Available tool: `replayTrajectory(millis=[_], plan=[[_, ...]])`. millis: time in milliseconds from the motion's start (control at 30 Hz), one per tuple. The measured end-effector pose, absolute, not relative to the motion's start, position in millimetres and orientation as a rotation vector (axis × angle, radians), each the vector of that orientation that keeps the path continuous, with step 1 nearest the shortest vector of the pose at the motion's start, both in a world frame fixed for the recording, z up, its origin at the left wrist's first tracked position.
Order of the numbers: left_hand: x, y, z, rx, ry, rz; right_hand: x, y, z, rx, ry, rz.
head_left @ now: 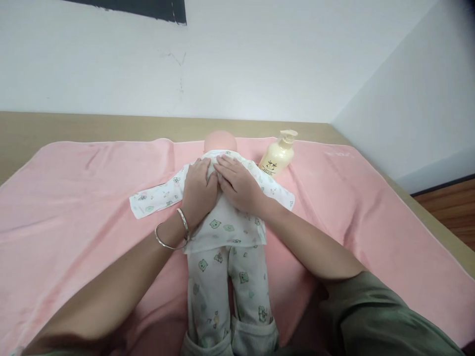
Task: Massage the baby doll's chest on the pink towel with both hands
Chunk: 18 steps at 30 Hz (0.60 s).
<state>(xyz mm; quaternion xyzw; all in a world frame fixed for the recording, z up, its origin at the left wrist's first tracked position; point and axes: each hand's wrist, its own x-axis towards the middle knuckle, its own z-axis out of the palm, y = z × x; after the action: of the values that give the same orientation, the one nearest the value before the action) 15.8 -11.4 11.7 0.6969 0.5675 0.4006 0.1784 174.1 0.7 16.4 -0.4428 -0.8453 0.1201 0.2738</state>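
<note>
A baby doll [222,237] in white pyjamas printed with small green bears lies on a pink towel [74,198], its bald head [220,141] pointing away from me. My left hand [198,190] rests flat on the doll's upper body, fingers stretched toward the neck, a silver bangle at its wrist. My right hand [237,183] lies flat beside it on the same spot, fingers extended and touching the left hand. Neither hand holds anything. The doll's sleeves spread out to both sides.
A cream pump bottle of lotion [277,154] lies tilted on the towel just right of the doll's head. The towel covers a wooden table [74,126] set against a white wall. Wooden floor [449,207] shows at the right.
</note>
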Motion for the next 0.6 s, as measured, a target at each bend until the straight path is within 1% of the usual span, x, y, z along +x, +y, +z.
replayTrajectory(millis=[133,200,267,333,400,467,600], plan=[[7.5,-6.2,2.8,2.017,1.629,1.040,180.0,2.9,27.3,-1.609,-2.213,0.280],[6.1,-4.4,-0.5,2.022,1.638,1.024,174.4,-13.2,30.9,-1.709,-2.218,0.179],[6.1,-3.3,-2.6,2.034,1.650,1.033,164.1,-35.6,31.9,-1.642,-2.301,0.046],[6.5,-2.5,-3.5,2.061,1.648,1.064,154.5,-52.7,31.2,-1.475,-2.402,0.012],[7.0,-2.2,-3.1,2.086,1.636,1.086,151.0,-54.4,30.4,-1.364,-2.442,0.079],[7.6,-2.6,-2.1,2.097,1.630,1.092,155.5,-39.8,31.0,-1.349,-2.435,0.203],[9.0,-4.7,-0.6,2.090,1.642,1.081,171.5,-3.9,34.9,-1.562,-2.304,0.381]])
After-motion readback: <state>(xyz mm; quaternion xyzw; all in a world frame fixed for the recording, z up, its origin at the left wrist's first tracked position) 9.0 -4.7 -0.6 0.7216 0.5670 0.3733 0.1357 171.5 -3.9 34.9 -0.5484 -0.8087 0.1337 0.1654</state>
